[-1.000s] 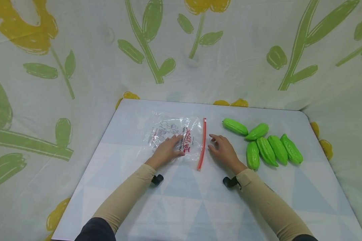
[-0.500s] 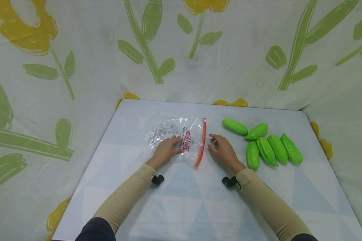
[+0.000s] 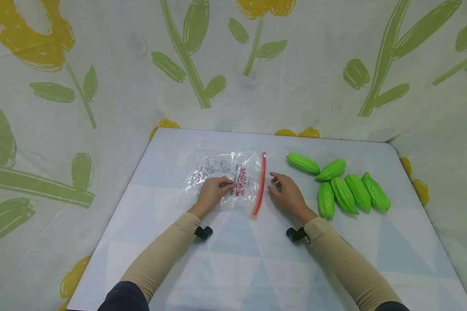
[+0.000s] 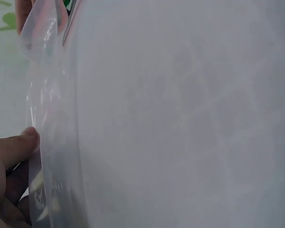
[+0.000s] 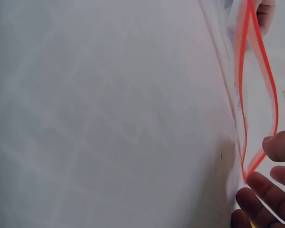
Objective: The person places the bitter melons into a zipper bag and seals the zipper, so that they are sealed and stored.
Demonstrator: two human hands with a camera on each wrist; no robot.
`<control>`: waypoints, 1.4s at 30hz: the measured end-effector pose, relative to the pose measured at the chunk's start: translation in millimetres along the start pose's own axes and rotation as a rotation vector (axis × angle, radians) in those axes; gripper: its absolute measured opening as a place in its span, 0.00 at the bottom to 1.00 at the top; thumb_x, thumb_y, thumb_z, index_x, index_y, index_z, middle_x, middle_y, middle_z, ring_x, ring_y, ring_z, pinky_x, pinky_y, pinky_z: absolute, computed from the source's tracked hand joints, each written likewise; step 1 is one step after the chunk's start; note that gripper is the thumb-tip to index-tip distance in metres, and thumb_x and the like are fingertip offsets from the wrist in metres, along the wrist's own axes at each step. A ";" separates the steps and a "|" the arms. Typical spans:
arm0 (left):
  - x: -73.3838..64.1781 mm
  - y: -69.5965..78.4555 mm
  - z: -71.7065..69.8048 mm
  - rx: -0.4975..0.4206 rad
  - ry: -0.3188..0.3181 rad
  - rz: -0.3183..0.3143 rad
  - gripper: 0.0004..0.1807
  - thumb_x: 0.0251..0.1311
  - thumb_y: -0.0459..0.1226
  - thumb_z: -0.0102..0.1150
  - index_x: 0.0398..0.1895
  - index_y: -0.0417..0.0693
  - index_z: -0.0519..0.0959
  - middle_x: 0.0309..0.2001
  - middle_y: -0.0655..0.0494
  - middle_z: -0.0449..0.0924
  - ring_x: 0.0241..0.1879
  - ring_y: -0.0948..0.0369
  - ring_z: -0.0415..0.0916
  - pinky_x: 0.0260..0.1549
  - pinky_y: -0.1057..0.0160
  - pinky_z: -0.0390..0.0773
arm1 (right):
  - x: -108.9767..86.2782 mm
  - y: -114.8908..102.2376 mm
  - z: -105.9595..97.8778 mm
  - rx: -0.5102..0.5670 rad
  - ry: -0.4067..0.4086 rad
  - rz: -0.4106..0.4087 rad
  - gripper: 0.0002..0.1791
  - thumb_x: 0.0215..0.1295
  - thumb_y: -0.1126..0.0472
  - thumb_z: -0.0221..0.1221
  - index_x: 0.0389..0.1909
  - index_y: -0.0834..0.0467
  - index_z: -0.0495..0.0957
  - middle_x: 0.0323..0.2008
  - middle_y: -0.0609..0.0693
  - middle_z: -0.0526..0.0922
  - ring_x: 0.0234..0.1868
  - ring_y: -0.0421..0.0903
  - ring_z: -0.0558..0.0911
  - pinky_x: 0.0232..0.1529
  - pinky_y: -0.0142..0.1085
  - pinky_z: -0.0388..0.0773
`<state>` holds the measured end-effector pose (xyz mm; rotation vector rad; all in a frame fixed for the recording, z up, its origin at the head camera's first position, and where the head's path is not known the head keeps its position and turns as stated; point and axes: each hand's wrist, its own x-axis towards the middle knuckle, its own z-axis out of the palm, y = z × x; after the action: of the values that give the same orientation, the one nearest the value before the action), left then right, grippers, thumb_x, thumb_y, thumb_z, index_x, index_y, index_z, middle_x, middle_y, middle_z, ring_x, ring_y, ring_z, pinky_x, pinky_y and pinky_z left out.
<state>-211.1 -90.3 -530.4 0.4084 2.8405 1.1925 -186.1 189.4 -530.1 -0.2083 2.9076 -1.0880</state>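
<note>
Centrally placed: 1 clear plastic bag lies on the pale counter, a red strip edging the side that faces the right hand.
Inside the bag: the film is see-through, and the pale counter shows behind it.
Bag mouth: seen from the right wrist, 2 orange-red edges bow apart and meet at a corner near the fingers, so the opening gapes.
Print: red lettering, a checked band and dark line drawings; the smallest writing is too small to read.
Left hand: thumb and fingertips pinch the film beside the lettering.
Right hand: just beside the red strip, fingers relaxed, with a gap between thumb and fingertips; I cannot tell whether a fingertip grazes the edge.
Green gourds: 6, loose on the counter outside the bag, over on the right; 4 lie side by side in a row, and 2 lie farther back, meeting end to end.
Sleeves: tan on both forearms, with a small black camera at each wrist.
Backdrop: pale cloth with yellow flowers and green leaves.
</note>
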 end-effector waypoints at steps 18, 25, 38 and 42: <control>-1.0 -4.3 5.4 -0.146 0.105 -0.029 0.06 0.60 0.40 0.72 0.41 0.55 0.90 0.46 0.57 0.89 0.49 0.58 0.85 0.52 0.56 0.81 | -0.5 -9.3 4.0 0.084 0.009 0.043 0.29 0.74 0.56 0.60 0.74 0.52 0.66 0.51 0.54 0.82 0.48 0.50 0.80 0.54 0.46 0.81; -3.1 -1.9 4.0 -0.212 0.121 -0.025 0.07 0.62 0.40 0.71 0.42 0.52 0.90 0.47 0.55 0.89 0.52 0.57 0.84 0.56 0.56 0.80 | -2.0 -10.0 3.4 0.220 0.023 0.069 0.22 0.76 0.52 0.58 0.68 0.48 0.73 0.50 0.54 0.86 0.47 0.50 0.81 0.50 0.46 0.81; -3.6 -2.1 5.2 -0.233 0.141 -0.012 0.07 0.62 0.39 0.71 0.41 0.50 0.89 0.46 0.54 0.89 0.51 0.56 0.84 0.55 0.56 0.80 | 1.0 -5.3 7.3 0.309 -0.021 0.049 0.19 0.77 0.56 0.57 0.64 0.55 0.79 0.54 0.53 0.85 0.51 0.50 0.82 0.60 0.48 0.79; -3.8 -3.6 5.5 -0.252 0.162 -0.007 0.07 0.62 0.38 0.71 0.42 0.48 0.89 0.44 0.53 0.89 0.50 0.55 0.85 0.55 0.55 0.80 | 1.0 -6.6 6.9 0.318 -0.038 0.070 0.19 0.77 0.57 0.57 0.64 0.54 0.79 0.58 0.53 0.84 0.57 0.51 0.82 0.63 0.49 0.76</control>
<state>-207.5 -89.9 -537.1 0.3024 2.7625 1.6262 -185.8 179.8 -530.9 -0.1144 2.6366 -1.4906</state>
